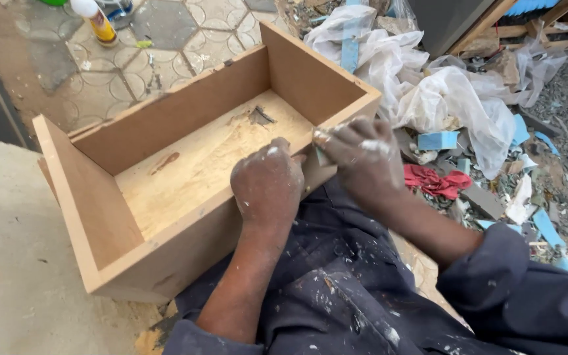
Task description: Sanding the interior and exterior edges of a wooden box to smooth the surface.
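Left hand (267, 184): fist closed on near wall of open wooden box (185, 164)
Right hand (363, 161): fingers pinched on small pale scraper (322, 155), at box's 3 o'clock corner
Around: plastic sheeting (442, 92) and red rag (435, 181) at 3 o'clock; bottle (96, 20) at 11 o'clock

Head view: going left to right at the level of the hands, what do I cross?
Wooden box → left hand → right hand → red cloth → blue scraps.
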